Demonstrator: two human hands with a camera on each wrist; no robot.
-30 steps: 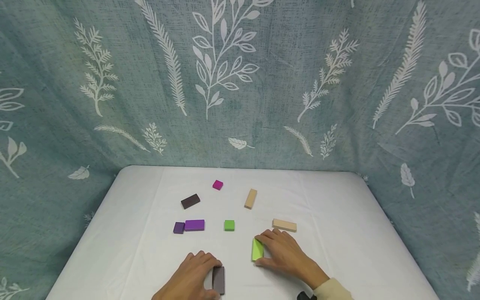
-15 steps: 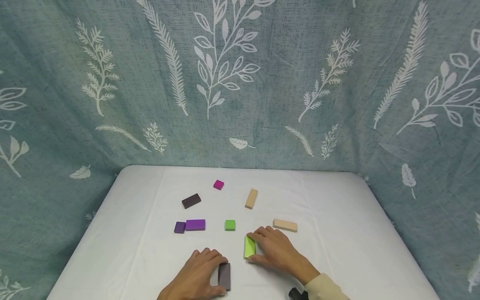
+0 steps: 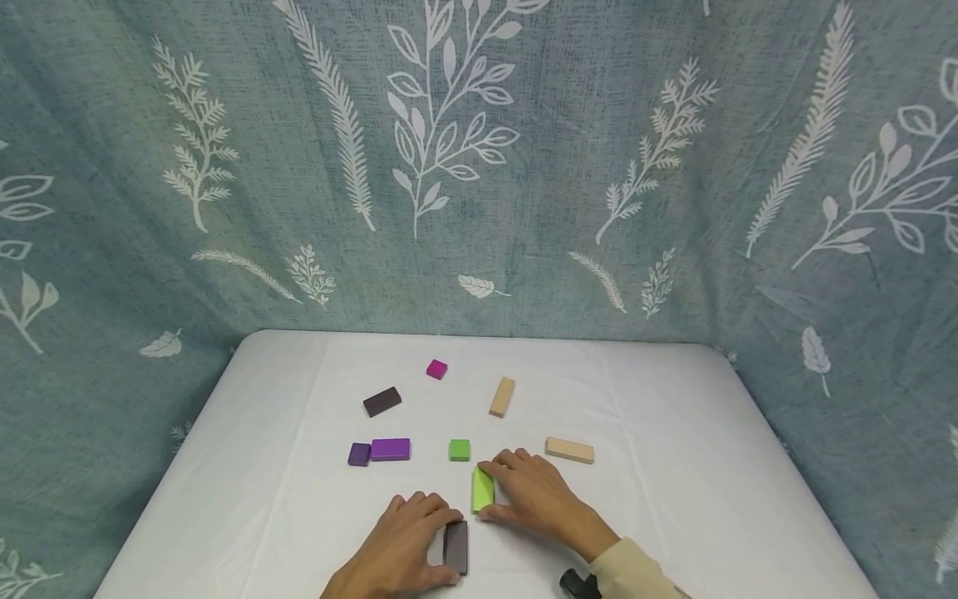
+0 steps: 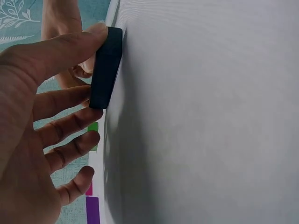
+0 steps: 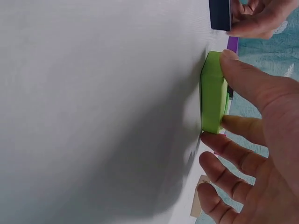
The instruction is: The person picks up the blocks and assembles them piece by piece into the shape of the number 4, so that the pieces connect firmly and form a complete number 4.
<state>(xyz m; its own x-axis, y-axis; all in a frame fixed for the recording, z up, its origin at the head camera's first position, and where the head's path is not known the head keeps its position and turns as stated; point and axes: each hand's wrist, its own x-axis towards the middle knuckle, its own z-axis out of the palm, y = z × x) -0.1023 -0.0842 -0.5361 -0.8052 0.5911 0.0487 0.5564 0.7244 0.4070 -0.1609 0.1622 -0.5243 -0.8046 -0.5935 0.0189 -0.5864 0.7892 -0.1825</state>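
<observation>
- Blocks have closed in: right hand (image 3: 535, 497), pinching the lime block (image 3: 482, 489), slid it left and farther
- Left hand (image 3: 407, 549), gripping the dark block (image 3: 456, 547), brought it right; the pair now sit near on the surface (image 3: 674, 466)

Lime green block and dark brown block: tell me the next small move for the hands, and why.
Probably slide the lime green block and the dark brown block the rest of the way together. The right hand pinches the green one and the left hand pinches the brown one, and a small gap of white table separates them.
</observation>
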